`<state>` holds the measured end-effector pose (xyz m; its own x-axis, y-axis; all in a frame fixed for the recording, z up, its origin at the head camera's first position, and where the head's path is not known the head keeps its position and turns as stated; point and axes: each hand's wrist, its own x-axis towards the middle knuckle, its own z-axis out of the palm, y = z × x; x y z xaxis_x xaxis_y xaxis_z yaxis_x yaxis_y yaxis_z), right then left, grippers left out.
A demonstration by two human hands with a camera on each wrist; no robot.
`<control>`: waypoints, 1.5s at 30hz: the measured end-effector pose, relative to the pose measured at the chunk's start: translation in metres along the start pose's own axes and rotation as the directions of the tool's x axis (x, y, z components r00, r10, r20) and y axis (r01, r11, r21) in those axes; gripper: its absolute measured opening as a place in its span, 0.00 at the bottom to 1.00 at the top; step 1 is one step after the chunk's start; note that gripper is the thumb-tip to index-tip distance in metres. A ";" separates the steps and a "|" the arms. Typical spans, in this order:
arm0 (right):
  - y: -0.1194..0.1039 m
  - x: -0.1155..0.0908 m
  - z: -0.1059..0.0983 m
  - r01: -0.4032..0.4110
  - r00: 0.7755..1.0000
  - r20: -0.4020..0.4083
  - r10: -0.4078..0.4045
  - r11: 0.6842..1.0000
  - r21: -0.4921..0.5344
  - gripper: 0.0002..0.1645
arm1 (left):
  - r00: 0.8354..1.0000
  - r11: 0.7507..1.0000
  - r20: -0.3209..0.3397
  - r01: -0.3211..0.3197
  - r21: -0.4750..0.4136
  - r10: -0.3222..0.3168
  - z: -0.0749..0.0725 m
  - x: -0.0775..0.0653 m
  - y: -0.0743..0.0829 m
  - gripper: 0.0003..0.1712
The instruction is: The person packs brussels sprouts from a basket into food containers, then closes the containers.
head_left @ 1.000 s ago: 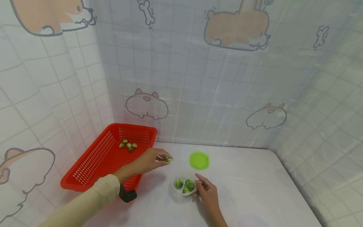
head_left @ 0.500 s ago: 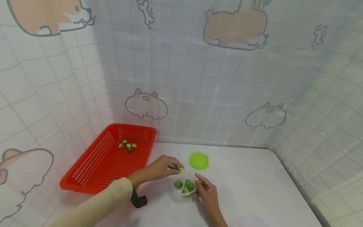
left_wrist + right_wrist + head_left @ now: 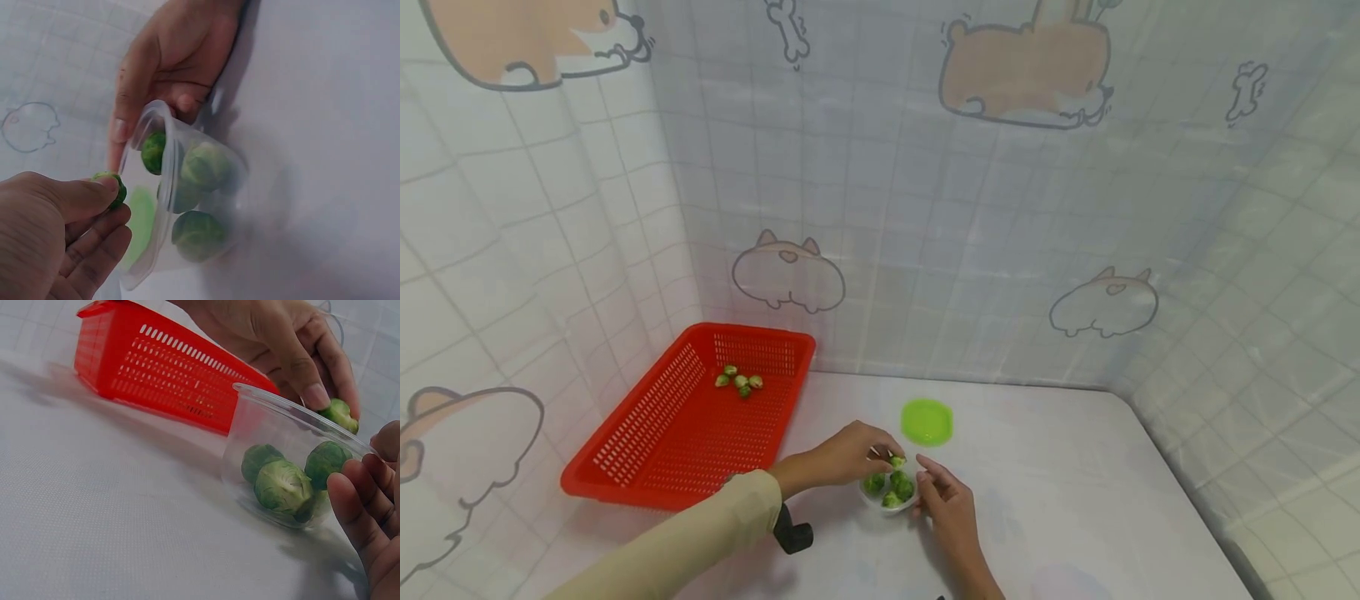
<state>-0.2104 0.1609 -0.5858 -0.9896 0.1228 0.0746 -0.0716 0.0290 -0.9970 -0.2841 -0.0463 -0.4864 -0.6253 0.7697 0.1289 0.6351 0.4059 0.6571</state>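
Observation:
My left hand (image 3: 853,454) pinches a Brussels sprout (image 3: 116,190) between thumb and fingers, just over the rim of a clear plastic tub (image 3: 234,440). Inside the tub are several more Brussels sprouts (image 3: 283,485), some overlapping one another. My right hand (image 3: 952,508) is at the tub's right side, its fingertips (image 3: 340,481) right at the wall near the rim. In the left wrist view, its index finger stretches along the rim while the other fingers bend loosely.
A red slotted basket (image 3: 677,450) stands at the left with several Brussels sprouts (image 3: 741,382) near its far end. Behind the tub lies a bright green lid (image 3: 927,422) on the white table (image 3: 1060,483). Patterned sheeting (image 3: 910,208) encloses the back and sides.
My left hand has carried its Brussels sprout rightward and toward me, from beside the basket to over the tub. The right hand and the tub have stayed in place.

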 end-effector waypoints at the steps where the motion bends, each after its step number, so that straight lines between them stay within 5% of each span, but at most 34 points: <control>1: 0.000 0.001 0.000 0.000 1.000 0.002 0.000 1.000 0.000 0.25 | 1.000 1.000 0.004 0.007 0.008 -0.007 0.001 0.001 0.000 0.15; 16: -0.003 0.000 0.000 0.004 1.000 0.011 -0.004 1.000 0.004 0.25 | 0.996 0.994 0.049 0.068 0.081 -0.072 0.014 0.007 -0.002 0.14; 30: -0.002 -0.001 -0.001 -0.007 1.000 0.009 0.007 1.000 0.023 0.23 | 0.996 0.984 0.002 0.090 0.156 -0.091 0.021 0.007 0.003 0.14; 45: -0.003 -0.001 0.000 -0.003 1.000 0.010 0.003 1.000 0.015 0.23 | 0.997 0.992 -0.028 0.076 0.104 -0.074 0.016 0.004 -0.001 0.14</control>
<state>-0.2087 0.1610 -0.5826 -0.9910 0.1130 0.0713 -0.0703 0.0133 -0.9974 -0.2798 -0.0356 -0.4984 -0.6831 0.7233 0.1011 0.6292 0.5126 0.5842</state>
